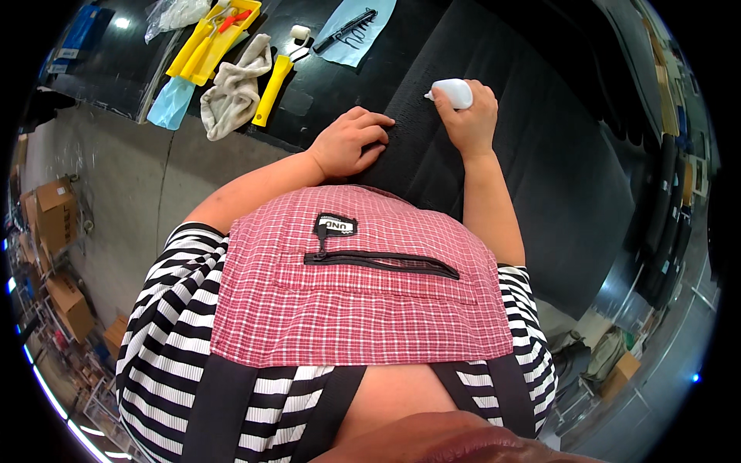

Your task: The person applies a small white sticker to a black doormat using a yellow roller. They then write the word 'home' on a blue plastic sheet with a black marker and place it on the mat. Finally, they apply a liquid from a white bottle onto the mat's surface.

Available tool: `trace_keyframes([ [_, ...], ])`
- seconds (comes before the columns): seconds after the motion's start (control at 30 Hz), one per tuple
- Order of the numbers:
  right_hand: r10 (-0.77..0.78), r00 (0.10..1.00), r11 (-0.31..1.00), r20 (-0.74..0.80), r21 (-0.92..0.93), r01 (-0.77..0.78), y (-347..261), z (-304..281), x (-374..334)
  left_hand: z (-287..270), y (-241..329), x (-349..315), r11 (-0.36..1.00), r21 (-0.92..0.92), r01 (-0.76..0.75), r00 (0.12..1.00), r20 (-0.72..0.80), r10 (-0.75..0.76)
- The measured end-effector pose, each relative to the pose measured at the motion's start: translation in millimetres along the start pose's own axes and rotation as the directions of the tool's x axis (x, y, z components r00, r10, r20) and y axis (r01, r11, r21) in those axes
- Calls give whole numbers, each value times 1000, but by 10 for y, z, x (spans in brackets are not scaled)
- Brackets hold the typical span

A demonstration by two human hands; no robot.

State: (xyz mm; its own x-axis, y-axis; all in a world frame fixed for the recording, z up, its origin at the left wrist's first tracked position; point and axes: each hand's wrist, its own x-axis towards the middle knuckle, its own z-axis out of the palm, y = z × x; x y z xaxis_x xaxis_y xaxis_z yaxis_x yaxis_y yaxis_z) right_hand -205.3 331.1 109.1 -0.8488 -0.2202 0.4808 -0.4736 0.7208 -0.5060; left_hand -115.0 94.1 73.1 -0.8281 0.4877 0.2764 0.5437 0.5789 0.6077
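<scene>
A small white squeeze bottle [454, 94] with a narrow tip is gripped in my right hand [472, 122], its tip pointing left, just over the black sheet material [532, 177]. Along the sheet's left part runs a rougher, textured band [413, 100]. My left hand [351, 143] rests at the left edge of that band, fingers slightly bent and apart, fingertips touching the black surface. I see nothing held in it. Whether any liquid is leaving the bottle cannot be made out.
Left of my hands on the dark table [297, 104] lie a yellow-handled roller [272, 91], a crumpled beige cloth [235, 89] and a yellow paint tray [204, 46] with tools. A light blue sheet [355, 31] bears black tools. Cardboard boxes [58, 220] stand at the far left.
</scene>
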Motion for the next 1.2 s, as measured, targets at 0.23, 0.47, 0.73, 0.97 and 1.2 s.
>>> trace_keyframes([
  [0.23,110,992,992,-66,61,-106,180,251,-56,-13,-79,-46,1000,-11,1,1000,17,-1],
  [0.47,295,953,935,67,186,-302,206,355,-84,-8,-140,-94,1000,-10,20,1000,19,-20],
  [0.73,428,899,805,90,414,-424,361,522,-210,-21,-204,-128,999,2,37,998,43,-37],
  [0.97,427,900,777,84,475,-413,394,587,-223,-35,-239,-164,999,-6,41,998,48,-41],
  [1.2,442,896,791,29,458,-405,319,602,-184,-46,-222,-159,999,-26,41,998,45,-40],
])
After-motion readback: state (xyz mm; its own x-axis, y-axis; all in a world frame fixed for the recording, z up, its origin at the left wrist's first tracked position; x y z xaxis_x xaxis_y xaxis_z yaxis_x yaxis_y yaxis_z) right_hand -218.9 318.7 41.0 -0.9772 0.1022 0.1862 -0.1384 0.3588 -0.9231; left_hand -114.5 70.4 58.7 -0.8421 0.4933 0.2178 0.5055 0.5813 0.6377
